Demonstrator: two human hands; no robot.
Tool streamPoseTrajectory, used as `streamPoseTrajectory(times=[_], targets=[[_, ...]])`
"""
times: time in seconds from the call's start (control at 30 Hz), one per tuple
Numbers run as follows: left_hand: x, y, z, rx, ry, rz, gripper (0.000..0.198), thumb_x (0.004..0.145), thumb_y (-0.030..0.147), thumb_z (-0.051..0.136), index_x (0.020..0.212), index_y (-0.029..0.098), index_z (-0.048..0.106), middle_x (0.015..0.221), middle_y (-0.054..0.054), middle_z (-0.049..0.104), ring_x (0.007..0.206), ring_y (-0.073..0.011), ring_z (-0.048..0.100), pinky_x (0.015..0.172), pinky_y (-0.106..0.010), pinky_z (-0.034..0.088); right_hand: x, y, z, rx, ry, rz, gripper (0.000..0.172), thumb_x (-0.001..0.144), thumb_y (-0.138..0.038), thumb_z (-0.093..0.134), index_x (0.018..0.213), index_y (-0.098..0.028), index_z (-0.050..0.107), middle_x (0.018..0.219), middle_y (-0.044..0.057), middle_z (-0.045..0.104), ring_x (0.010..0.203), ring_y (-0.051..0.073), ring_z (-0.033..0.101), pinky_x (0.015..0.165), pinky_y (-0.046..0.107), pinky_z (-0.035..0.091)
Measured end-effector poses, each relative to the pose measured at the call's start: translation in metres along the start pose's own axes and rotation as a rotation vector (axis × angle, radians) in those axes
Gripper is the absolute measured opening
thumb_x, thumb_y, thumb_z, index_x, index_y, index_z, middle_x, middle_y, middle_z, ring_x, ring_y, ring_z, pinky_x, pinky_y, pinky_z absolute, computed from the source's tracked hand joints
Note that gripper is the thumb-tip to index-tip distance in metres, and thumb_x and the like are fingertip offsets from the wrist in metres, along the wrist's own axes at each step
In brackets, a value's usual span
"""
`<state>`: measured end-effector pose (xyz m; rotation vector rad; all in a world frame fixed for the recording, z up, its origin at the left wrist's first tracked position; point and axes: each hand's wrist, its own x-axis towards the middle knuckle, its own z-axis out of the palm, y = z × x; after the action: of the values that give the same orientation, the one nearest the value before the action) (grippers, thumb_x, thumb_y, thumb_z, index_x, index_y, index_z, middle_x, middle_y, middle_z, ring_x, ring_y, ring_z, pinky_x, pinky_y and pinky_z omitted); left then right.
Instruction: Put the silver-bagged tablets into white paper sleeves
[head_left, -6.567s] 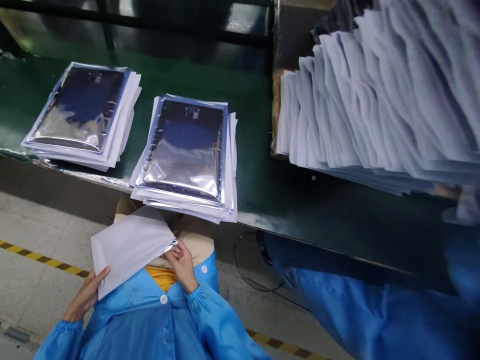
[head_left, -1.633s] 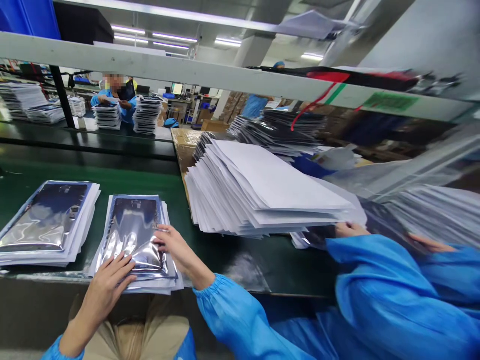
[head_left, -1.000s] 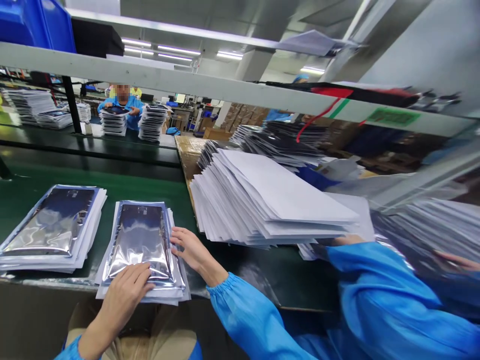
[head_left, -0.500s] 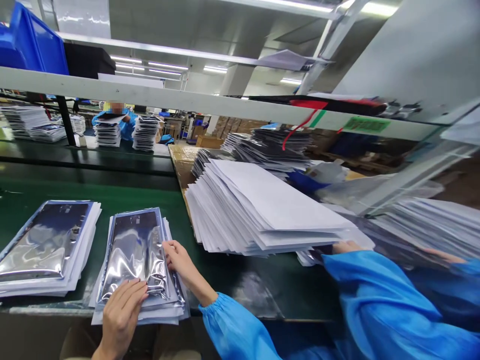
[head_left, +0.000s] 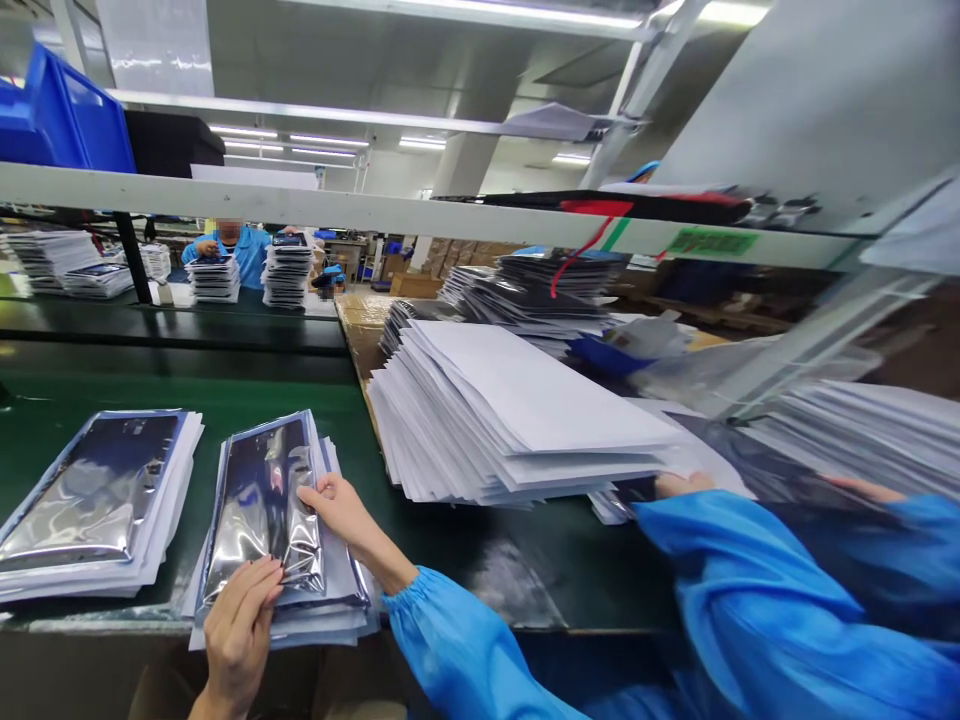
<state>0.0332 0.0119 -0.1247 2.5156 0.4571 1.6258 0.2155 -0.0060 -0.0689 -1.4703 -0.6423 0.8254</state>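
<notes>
My left hand (head_left: 238,630) lies with fingers flat on the near end of a shiny foil bag (head_left: 262,500), the top one of a stack (head_left: 341,615) at the green bench's front edge. My right hand (head_left: 337,508) grips the bag's right edge, thumb on top and fingers curled under, and that edge is lifted and creased. A second stack of foil bags (head_left: 97,490) lies to the left.
A tall fanned pile of white envelopes (head_left: 517,410) stands right of my hands. A co-worker's blue sleeves (head_left: 750,590) reach under it at the right. Dark stacks (head_left: 540,285) sit behind. A shelf bar (head_left: 375,210) crosses overhead. A person works at a far bench.
My right hand has slid under the top bag's right edge and raised it; the bag now tilts and wrinkles. My left hand stayed on its near end.
</notes>
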Motion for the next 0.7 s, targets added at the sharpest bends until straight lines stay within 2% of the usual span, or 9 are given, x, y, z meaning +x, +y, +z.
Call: streamPoseTrajectory(times=[0.13,0.2,0.27,0.33,0.4,0.47,0.53,0.6,0.7], targets=[[0.0,-0.002,0.001,0.03,-0.089,0.063,0.027,0.082,0.008,0.059,0.106,0.019,0.063,0.096,-0.006,0.073,0.092,-0.0204,0.068,0.086,-0.037,0.055,-0.005,0.004,0.004,0.04,-0.097,-0.01,0.023,0.06,-0.034,0.071,0.073,-0.02,0.057,0.058,-0.005,0.059,0.059,0.015,0.055,0.059,0.028,0.041],[0.0,0.0,-0.002,0.024,-0.144,0.077,0.028,0.083,0.013,0.059,0.11,0.021,0.062,0.1,-0.006,0.072,0.095,-0.0209,0.067,0.088,-0.037,0.053,-0.009,0.005,0.005,0.062,-0.093,-0.045,0.024,0.06,-0.033,0.071,0.077,-0.019,0.06,0.068,-0.002,0.063,0.069,0.018,0.058,0.066,0.03,0.044],[0.001,0.002,-0.01,-0.012,-0.151,0.011,0.027,0.086,0.019,0.056,0.112,0.021,0.061,0.106,-0.007,0.069,0.101,-0.0213,0.064,0.091,-0.037,0.051,-0.015,0.004,0.002,0.079,-0.052,-0.085,0.024,0.064,-0.034,0.069,0.081,-0.019,0.062,0.073,0.0,0.064,0.076,0.02,0.059,0.073,0.032,0.044],[0.004,0.0,-0.024,-0.041,-0.067,-0.223,0.025,0.089,0.025,0.051,0.112,0.022,0.059,0.114,-0.009,0.064,0.109,-0.0225,0.059,0.097,-0.04,0.046,-0.025,0.002,-0.005,0.095,-0.024,-0.124,0.027,0.068,-0.036,0.067,0.088,-0.019,0.063,0.079,0.001,0.065,0.081,0.021,0.059,0.078,0.033,0.044],[0.012,-0.006,-0.04,-0.092,0.09,-0.586,0.029,0.09,0.033,0.047,0.115,0.022,0.056,0.123,-0.01,0.059,0.117,-0.0244,0.054,0.102,-0.044,0.041,-0.041,0.001,-0.016,0.113,-0.03,-0.157,0.033,0.072,-0.038,0.065,0.1,-0.021,0.062,0.088,0.002,0.067,0.087,0.022,0.06,0.082,0.034,0.045],[0.024,-0.014,-0.054,-0.283,0.15,-0.909,0.038,0.09,0.041,0.043,0.122,0.022,0.051,0.128,-0.011,0.056,0.12,-0.0259,0.052,0.1,-0.045,0.042,-0.063,0.004,-0.028,0.141,-0.009,-0.206,0.038,0.076,-0.039,0.064,0.11,-0.024,0.06,0.103,0.003,0.067,0.101,0.023,0.059,0.091,0.034,0.043],[0.037,-0.018,-0.064,-0.582,0.027,-1.091,0.048,0.089,0.05,0.04,0.127,0.022,0.045,0.129,-0.013,0.058,0.116,-0.0262,0.056,0.092,-0.042,0.049,-0.086,0.013,-0.038,0.166,0.064,-0.236,0.043,0.078,-0.039,0.064,0.119,-0.027,0.056,0.119,0.004,0.063,0.114,0.023,0.054,0.101,0.035,0.037],[0.047,-0.015,-0.067,-0.826,-0.168,-1.168,0.053,0.087,0.055,0.04,0.128,0.022,0.046,0.123,-0.012,0.063,0.107,-0.0257,0.062,0.083,-0.039,0.054,-0.107,0.027,-0.043,0.184,0.138,-0.215,0.05,0.079,-0.041,0.064,0.125,-0.028,0.052,0.125,0.005,0.061,0.117,0.024,0.054,0.103,0.037,0.036],[0.055,0.003,-0.061,-0.962,-0.258,-1.238,0.045,0.079,0.055,0.056,0.107,0.021,0.063,0.1,-0.008,0.072,0.091,-0.0241,0.067,0.076,-0.035,0.055,-0.131,0.048,-0.042,0.181,0.197,-0.148,0.056,0.078,-0.046,0.064,0.128,-0.025,0.05,0.12,0.008,0.065,0.11,0.027,0.06,0.098,0.04,0.043]])
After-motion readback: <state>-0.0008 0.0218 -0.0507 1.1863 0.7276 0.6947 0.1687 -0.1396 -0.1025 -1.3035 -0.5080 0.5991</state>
